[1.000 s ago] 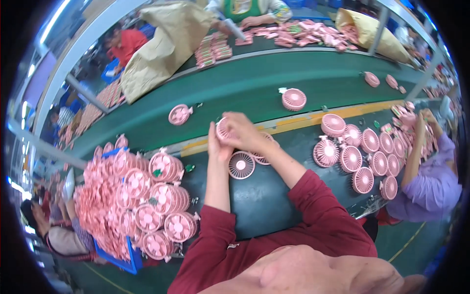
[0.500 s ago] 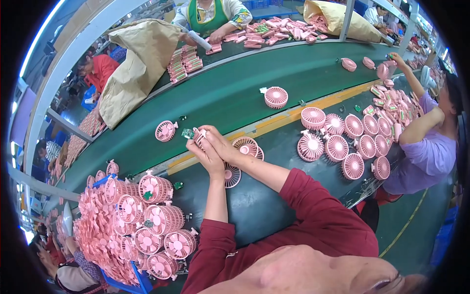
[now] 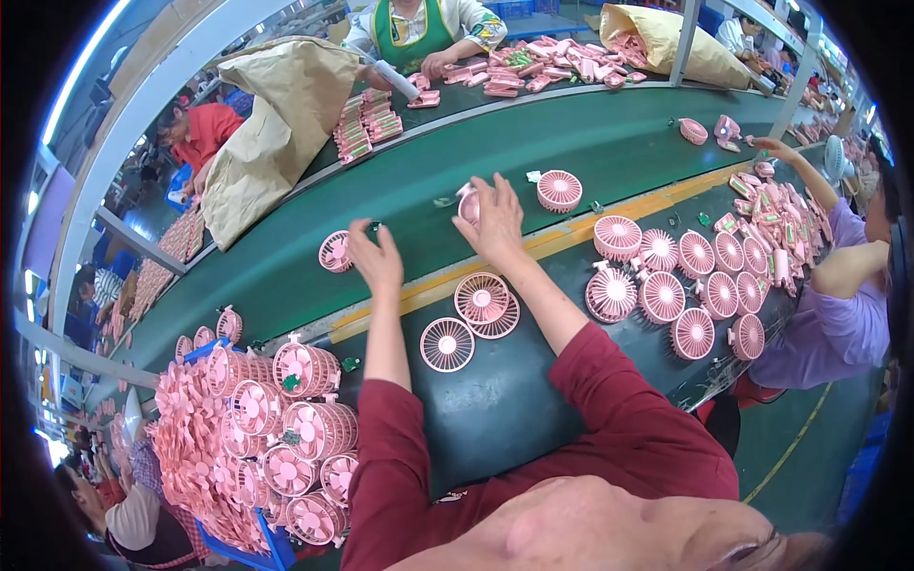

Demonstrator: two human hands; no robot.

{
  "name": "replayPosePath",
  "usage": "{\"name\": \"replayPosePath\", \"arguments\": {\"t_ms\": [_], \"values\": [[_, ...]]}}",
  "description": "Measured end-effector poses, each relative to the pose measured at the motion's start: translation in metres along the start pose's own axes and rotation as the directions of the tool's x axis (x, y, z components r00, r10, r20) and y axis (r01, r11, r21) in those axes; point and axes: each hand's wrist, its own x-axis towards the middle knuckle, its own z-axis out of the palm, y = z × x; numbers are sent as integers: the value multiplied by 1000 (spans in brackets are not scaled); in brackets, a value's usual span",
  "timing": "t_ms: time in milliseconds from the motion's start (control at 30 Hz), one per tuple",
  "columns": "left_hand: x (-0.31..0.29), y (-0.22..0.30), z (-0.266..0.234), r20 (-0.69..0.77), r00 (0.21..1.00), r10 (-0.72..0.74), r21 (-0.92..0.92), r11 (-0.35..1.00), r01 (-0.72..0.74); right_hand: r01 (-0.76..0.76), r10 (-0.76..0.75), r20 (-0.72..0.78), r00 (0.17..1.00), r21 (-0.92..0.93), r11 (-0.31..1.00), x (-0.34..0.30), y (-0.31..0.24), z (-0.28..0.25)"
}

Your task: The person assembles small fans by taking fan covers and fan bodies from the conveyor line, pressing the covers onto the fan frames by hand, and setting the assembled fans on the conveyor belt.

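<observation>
Over the green belt, my left hand [image 3: 381, 262] has its fingers apart, beside a round pink fan head [image 3: 335, 251] lying there. My right hand [image 3: 497, 226] is farther right, its thumb and fingers around another pink fan head [image 3: 468, 206] partly hidden behind it. A small green circuit board [image 3: 445, 202] shows next to that fan head. Close in front of my forearms lie a pink fan grille [image 3: 447, 344] and two overlapping grilles [image 3: 483, 298], on the dark worktop.
To the left are stacked pink fan housings [image 3: 319, 428] and a blue crate [image 3: 276, 542] heaped with pink blades [image 3: 186, 428]. Rows of fan heads [image 3: 664, 297] lie right, near a co-worker in purple [image 3: 838, 295]. Another fan head [image 3: 559, 191] rests on the belt [image 3: 409, 209].
My hands have parted: the right went up and right over the belt with the fan head, the left shifted slightly left toward another one. The grilles on the worktop are uncovered.
</observation>
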Motion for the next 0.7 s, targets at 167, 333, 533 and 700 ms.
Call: {"name": "replayPosePath", "arguments": {"t_ms": [167,333,533,700], "values": [[45,-54,8,-8,977,-212,408,891,197,59,-204,656,727,237,970,-10,-15,-36],[56,-72,3,259,822,-507,567,769,296,207,-172,894,414,91,974,-21,-38,-52],[47,-76,-7,384,841,-381,511,846,150,33,-188,851,491,197,980,-19,-28,-34],[25,-48,-7,339,870,-358,340,909,242,-26,-187,783,594,251,968,-13,2,-25]]}}
